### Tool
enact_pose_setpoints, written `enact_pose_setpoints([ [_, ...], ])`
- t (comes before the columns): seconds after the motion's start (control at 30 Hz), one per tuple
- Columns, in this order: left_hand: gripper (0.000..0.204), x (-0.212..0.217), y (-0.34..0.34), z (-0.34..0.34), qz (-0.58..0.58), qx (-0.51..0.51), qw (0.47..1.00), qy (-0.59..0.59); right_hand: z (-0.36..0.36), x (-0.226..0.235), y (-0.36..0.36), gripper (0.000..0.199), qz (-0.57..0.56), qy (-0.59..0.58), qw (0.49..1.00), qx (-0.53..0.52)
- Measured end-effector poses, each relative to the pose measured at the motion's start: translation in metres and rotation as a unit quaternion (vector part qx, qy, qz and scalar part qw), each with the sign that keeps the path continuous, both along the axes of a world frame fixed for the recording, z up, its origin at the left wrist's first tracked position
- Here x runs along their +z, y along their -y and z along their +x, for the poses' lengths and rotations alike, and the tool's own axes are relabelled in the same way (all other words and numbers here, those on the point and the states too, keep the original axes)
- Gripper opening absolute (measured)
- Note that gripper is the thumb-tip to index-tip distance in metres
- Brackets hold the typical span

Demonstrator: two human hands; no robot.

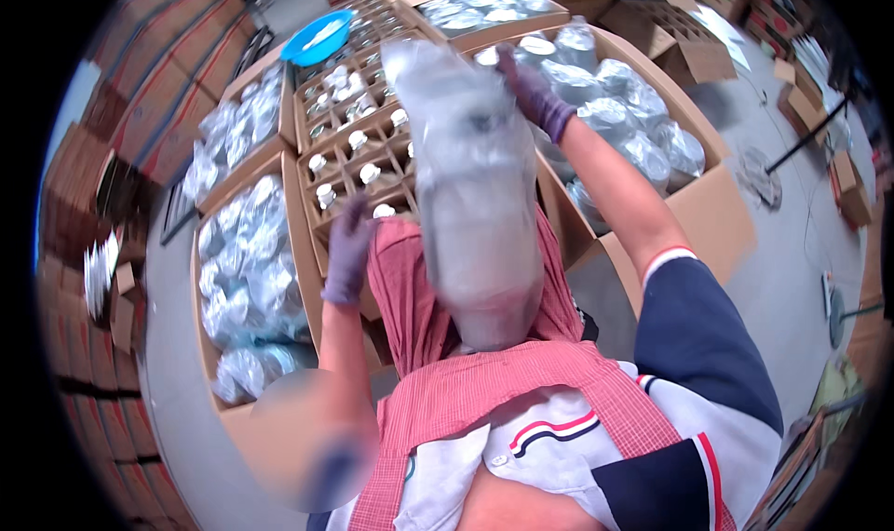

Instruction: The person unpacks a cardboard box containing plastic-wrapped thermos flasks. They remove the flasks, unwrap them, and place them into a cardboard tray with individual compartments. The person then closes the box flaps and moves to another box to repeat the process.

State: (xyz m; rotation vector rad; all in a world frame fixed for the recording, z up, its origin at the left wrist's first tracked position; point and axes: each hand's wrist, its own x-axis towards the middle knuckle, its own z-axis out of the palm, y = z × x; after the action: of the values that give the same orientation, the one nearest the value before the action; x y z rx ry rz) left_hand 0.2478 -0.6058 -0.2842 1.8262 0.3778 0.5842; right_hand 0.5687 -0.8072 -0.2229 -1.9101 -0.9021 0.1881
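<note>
A long clear plastic bag (470, 187) of stacked round lids or jars stands upright close in front of me, blurred. My right hand (533, 92), in a purple glove, grips its upper part from behind. My left hand (349, 252), also in a purple glove, hangs lower at the left of the bag, by the edge of a cardboard box with dividers (358, 163) holding several small white-capped bottles. I cannot tell if the left hand touches the bag. I wear a red checked apron.
Open cardboard boxes of plastic-wrapped packs stand at left (244, 280) and at right (652, 140). A blue bowl (317, 36) sits at the back. Stacked red-brown cartons (140, 94) line the left side. Grey floor lies to the right.
</note>
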Motion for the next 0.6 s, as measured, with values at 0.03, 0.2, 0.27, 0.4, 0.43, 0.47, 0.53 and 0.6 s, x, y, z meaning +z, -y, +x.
enact_pose_setpoints([
  [0.03, 0.034, 0.025, 0.012, 0.012, -0.133, -0.016, 0.987, 0.084, -0.028, 0.01, -0.009, 0.071, -0.048, 0.024, 0.997, 0.048],
  [0.2, 0.077, -0.038, 0.077, -0.04, 0.127, -0.132, 0.975, -0.122, -0.076, 0.083, -0.03, 0.07, -0.222, 0.136, 0.958, 0.12],
  [0.27, 0.074, 0.006, 0.096, -0.079, -0.026, -0.306, 0.945, -0.111, -0.059, 0.058, -0.014, 0.065, -0.107, 0.02, 0.988, 0.11],
  [0.4, 0.033, 0.041, 0.019, -0.079, 0.078, -0.058, 0.992, -0.076, -0.093, 0.024, -0.054, 0.037, 0.005, 0.09, 0.991, 0.101],
  [0.43, 0.033, 0.066, -0.01, -0.049, 0.05, 0.017, 0.998, -0.017, -0.122, 0.041, -0.065, 0.027, 0.034, 0.194, 0.97, 0.143],
  [0.47, 0.032, 0.07, -0.019, -0.029, 0.075, 0.029, 0.996, 0.025, -0.143, 0.06, -0.077, 0.024, 0.066, 0.274, 0.937, 0.207],
  [0.53, 0.032, 0.063, -0.046, 0.014, 0.134, 0.017, 0.984, 0.115, -0.158, 0.054, -0.085, 0.035, 0.142, 0.287, 0.926, 0.199],
  [0.6, 0.036, 0.073, -0.038, 0.037, 0.243, -0.065, 0.932, 0.263, -0.087, -0.007, -0.054, 0.059, 0.209, -0.252, 0.933, 0.151],
])
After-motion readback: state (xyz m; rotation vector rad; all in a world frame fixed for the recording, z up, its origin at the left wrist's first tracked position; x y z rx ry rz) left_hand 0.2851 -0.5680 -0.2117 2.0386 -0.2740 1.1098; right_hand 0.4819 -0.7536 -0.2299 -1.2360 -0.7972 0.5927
